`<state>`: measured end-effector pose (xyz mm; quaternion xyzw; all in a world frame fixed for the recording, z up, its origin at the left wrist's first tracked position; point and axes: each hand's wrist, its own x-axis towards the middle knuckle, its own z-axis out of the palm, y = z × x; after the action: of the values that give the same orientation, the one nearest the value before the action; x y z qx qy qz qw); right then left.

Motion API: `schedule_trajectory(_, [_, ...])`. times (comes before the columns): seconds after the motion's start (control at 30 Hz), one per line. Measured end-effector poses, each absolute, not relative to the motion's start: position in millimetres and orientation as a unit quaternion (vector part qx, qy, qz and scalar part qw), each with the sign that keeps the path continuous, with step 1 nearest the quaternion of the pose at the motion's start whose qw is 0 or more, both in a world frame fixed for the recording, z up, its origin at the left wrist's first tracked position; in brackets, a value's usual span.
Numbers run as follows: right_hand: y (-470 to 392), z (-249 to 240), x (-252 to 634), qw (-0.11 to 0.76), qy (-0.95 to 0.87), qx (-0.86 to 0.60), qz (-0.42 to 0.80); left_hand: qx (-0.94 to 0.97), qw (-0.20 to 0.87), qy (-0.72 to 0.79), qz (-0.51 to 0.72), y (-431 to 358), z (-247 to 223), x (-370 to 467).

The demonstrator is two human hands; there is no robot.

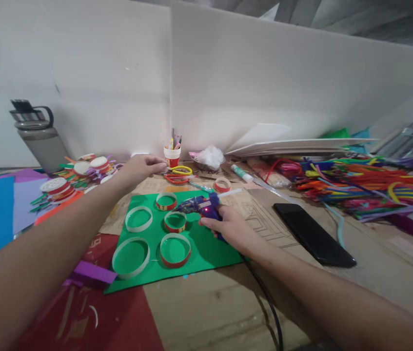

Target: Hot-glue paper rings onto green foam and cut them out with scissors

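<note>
My right hand is wrapped round a blue hot glue gun, its red light lit and a pale glue stick at its back. The nozzle is over a green sheet, close to a red-and-white paper ring. Several similar rings stand on the sheet, among them a large white ring and a red-rimmed ring. My left hand is beyond the sheet, fingers stretched out near a paper cup of pens and a yellow loop; nothing shows in it.
A black phone lies on the right, below bundled pipe cleaners. The gun's black cord runs toward me. A grey bottle and paper-cup crafts stand left. A glue stick tube lies at the back, before white panels.
</note>
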<state>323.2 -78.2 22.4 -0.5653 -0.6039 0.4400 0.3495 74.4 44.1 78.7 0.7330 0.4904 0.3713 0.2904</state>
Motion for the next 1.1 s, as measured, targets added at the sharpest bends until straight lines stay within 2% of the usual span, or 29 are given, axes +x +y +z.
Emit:
schedule_trajectory(0.17, [-81.1, 24.9, 323.7, 0.341, -0.627, -0.566, 0.413, 0.866, 0.212, 0.416, 0.177, 59.2, 105.4, 139.0])
schedule_trajectory(0.43, [-73.2, 14.6, 326.2, 0.335, -0.641, -0.564, 0.398, 0.931, 0.207, 0.293, 0.066, 96.8, 94.0, 215.5])
schedule_trajectory(0.57, [-73.7, 17.0, 326.0, 0.326, -0.641, -0.567, 0.401, 0.956, 0.141, 0.259, 0.0, 113.4, 81.2, 229.1])
schedule_trajectory(0.7, [-74.1, 20.4, 325.3, 0.322, -0.645, -0.564, 0.404, 0.97, 0.083, 0.229, -0.009, 119.9, 67.0, 237.4])
schedule_trajectory(0.87, [-72.7, 16.2, 326.1, 0.314, -0.652, -0.568, 0.392, 0.968, 0.083, 0.235, -0.005, 119.3, 53.5, 249.0])
schedule_trajectory(1.0, [-70.8, 9.9, 328.2, 0.313, -0.65, -0.57, 0.394, 0.957, 0.103, 0.266, 0.052, 112.2, 73.6, 233.1])
schedule_trajectory(1.1, [-70.4, 9.6, 328.6, 0.307, -0.657, -0.561, 0.398, 0.911, 0.119, 0.382, 0.099, 97.0, 104.3, 198.1])
